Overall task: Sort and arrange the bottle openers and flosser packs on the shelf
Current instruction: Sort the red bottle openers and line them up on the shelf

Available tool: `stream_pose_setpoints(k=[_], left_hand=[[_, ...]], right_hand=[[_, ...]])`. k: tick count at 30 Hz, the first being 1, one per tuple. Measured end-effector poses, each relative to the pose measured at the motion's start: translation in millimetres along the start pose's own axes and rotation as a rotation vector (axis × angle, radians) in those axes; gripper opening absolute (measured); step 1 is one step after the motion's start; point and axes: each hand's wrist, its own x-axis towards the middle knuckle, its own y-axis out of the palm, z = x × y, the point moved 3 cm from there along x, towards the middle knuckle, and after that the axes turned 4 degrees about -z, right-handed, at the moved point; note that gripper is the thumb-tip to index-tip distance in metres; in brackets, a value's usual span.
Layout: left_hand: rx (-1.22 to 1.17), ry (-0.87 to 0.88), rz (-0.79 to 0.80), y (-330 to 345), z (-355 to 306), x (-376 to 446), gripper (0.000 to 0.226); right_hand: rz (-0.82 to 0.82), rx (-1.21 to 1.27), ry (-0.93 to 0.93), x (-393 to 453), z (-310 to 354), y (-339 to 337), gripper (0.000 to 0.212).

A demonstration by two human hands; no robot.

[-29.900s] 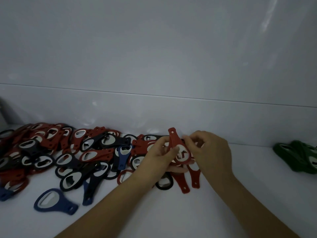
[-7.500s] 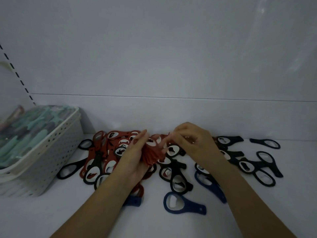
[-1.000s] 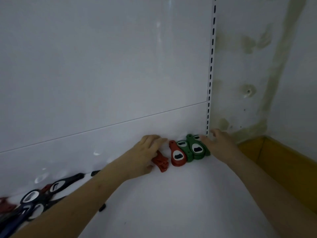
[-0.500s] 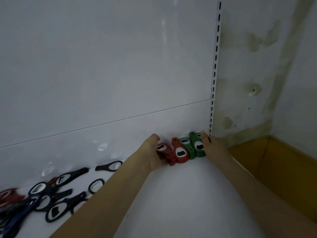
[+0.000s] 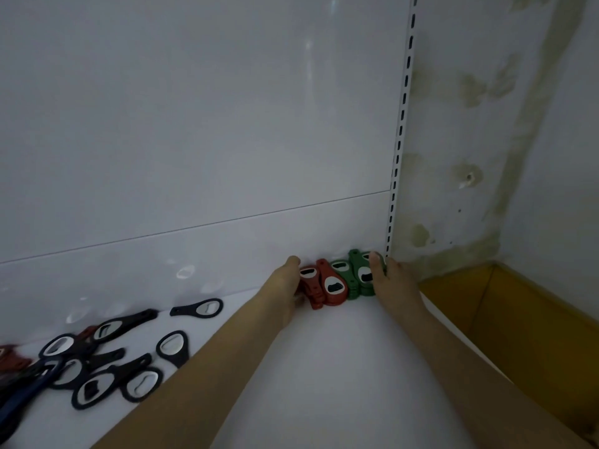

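At the back of the white shelf [image 5: 324,367], beside the slotted white metal upright [image 5: 393,196], a short row of plastic bottle openers stands on edge against the back panel. The green plastic bottle openers [image 5: 355,273] sit nearest the upright, and the red plastic bottle openers [image 5: 324,283] touch them on the side away from it. The left hand [image 5: 285,286] presses against the red end of the row, its fingers [image 5: 293,262] mostly straight. The right hand [image 5: 390,283] presses flat against the green end, just in front of the upright, fingers straight. Well away from the upright lies a loose scatter of black plastic bottle openers [image 5: 107,367], flat on the shelf.
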Motion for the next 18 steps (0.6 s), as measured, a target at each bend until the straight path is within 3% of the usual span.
stream_pose_setpoints(k=[3,5,7,10,13,16,18], left_hand=[[0.322,0.199,-0.008,-29,15,6,0.023],[0.542,0.395,0.019,-56,26,-2,0.021],[0.775,0.593,0.023,-86,35,-21,0.025],[1.062,0.838,-0.007,-136,41,-50,0.027],[1.195,0.848,-0.044,-193,45,-67,0.034],[1.289,0.863,-0.296,-258,50,-73,0.034],[1.394,0.749,-0.517,-305,53,-72,0.039]], right_hand=[[-0.140,-0.100,-0.069,-11,16,-15,0.056],[-0.288,-0.134,-0.252,-24,41,-27,0.050],[-0.309,-0.067,-0.452,-42,76,-27,0.044],[-0.114,0.101,-0.603,-71,128,6,0.033],[0.143,0.133,-0.708,-98,168,68,0.031],[0.408,0.069,-0.833,-126,198,139,0.036],[0.539,0.044,-0.894,-148,221,178,0.037]])
